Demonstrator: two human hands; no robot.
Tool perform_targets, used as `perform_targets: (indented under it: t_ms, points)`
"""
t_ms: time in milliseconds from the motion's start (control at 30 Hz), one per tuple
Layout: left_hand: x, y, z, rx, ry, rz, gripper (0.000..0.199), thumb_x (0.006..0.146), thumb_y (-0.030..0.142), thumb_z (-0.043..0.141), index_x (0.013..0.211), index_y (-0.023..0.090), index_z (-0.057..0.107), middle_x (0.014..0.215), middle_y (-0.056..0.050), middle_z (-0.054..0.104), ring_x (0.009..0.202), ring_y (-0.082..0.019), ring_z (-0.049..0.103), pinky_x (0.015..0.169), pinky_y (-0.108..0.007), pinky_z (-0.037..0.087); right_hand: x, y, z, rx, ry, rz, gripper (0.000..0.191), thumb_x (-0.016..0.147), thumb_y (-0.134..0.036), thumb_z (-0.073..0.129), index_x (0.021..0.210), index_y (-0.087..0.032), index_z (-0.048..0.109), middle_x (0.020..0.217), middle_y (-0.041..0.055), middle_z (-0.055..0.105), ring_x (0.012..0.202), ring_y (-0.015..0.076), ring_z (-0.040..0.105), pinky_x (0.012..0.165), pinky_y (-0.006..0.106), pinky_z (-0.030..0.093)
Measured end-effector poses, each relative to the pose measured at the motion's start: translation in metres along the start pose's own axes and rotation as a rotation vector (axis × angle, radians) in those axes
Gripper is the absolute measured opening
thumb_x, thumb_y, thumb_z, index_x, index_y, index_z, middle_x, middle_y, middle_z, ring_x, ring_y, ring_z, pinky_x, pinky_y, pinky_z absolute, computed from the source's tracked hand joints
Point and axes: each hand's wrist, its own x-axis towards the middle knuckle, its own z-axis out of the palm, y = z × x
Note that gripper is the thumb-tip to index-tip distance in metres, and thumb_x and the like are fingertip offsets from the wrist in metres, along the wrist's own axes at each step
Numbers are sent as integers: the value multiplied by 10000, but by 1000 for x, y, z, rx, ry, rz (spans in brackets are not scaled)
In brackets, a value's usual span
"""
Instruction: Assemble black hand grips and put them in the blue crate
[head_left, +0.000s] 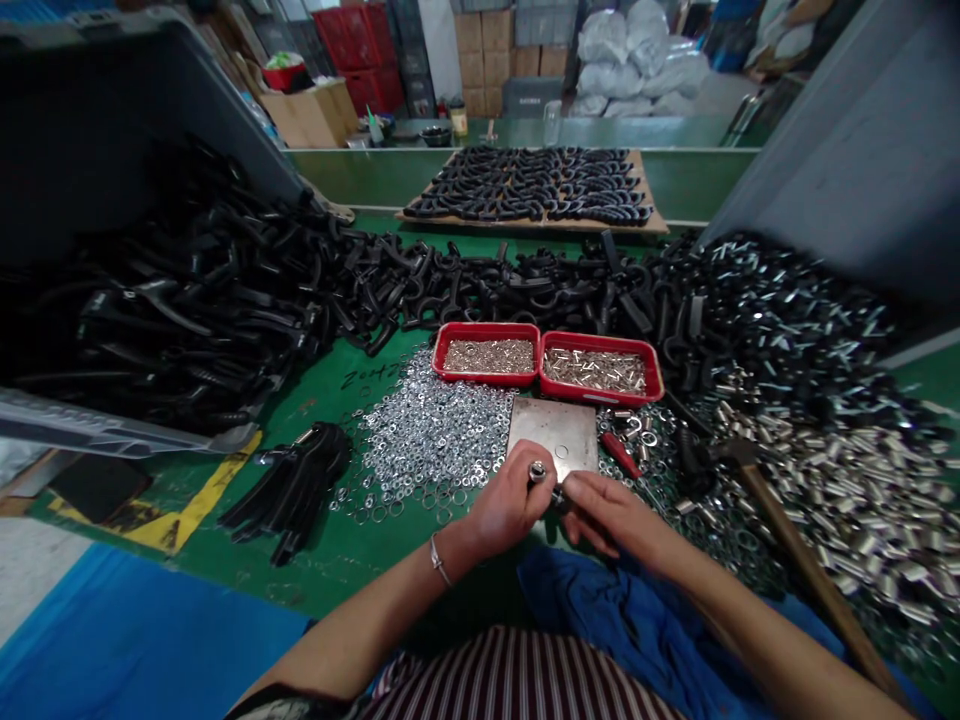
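Observation:
My left hand (511, 502) is closed around a black handle part, whose round metal end (537, 471) pokes up between thumb and fingers; most of the part is hidden in the fist. Close beside it, my right hand (611, 510) has its thumb and forefinger pinched at the part's dark side. Both hands are over the front edge of a square metal plate (555, 425), on which a thin ring (562, 452) lies. Left of the plate spreads a heap of small shiny nuts and washers (435, 430).
Behind the plate stand two red trays (487, 378) (600, 394) of small metal pieces. A hammer (795, 545) and metal sleeves (885, 510) lie right, near a red tool (621, 455). Finished-looking black handles (289, 490) lie left; more fill a tipped crate (150, 440).

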Motion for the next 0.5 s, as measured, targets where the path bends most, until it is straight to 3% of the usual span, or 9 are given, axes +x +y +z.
perform_targets:
  t_ms: [67,100,200,233,300,367,433,500]
  points:
    - [-1,1,0,5,26,-50,133,1023,277,413,975,190,502,980,-74,554,929,-186,539,890,-320,436,-2,1,4,-154,146,-95,418,913,-621,576,873,-206,545,723,13,599,596,135,491,529,254,354]
    - [0,2,-1,10,42,-63,135,1025,274,405,976,191,499,978,-72,551,925,-185,538,885,-318,436,-2,2,5,-190,159,-118,395,918,-597,586,885,-206,546,735,16,608,624,142,507,546,255,363]
    - [8,5,-11,59,-12,-34,119,1011,270,421,964,190,495,992,-81,551,949,-195,538,906,-331,434,2,7,1,-135,-38,-103,398,1011,-568,421,897,-209,549,728,18,628,584,148,510,543,276,400]
    - [14,5,-16,85,-28,-43,124,1012,276,416,975,190,498,998,-84,551,952,-200,536,912,-339,432,7,10,-3,-171,-48,-147,375,1012,-549,437,931,-208,570,797,34,652,647,163,549,597,297,447]
    - [28,3,-27,176,-5,-87,144,1016,294,401,975,191,493,984,-83,543,934,-212,523,908,-362,428,19,14,-11,-434,120,-305,276,972,-469,571,1048,-208,621,1044,94,664,930,234,593,823,387,497]
    - [45,-1,-34,300,7,-107,146,1005,293,405,924,196,478,962,-80,525,914,-225,501,901,-385,422,34,19,-20,-789,309,-409,231,944,-333,628,1135,-203,641,1173,138,621,1090,300,534,949,472,453]
    - [59,-9,-31,394,-101,-78,119,970,262,445,871,201,470,941,-72,508,899,-229,493,892,-390,426,48,23,-28,-1039,341,-401,174,958,-242,572,1090,-165,656,1111,161,617,1040,309,533,912,477,462]
    - [69,-17,-19,448,-258,-45,68,927,206,481,860,195,493,939,-74,513,896,-233,506,887,-386,436,56,26,-39,-1132,317,-381,148,969,-210,527,989,-133,651,1007,157,609,958,288,543,854,435,480]
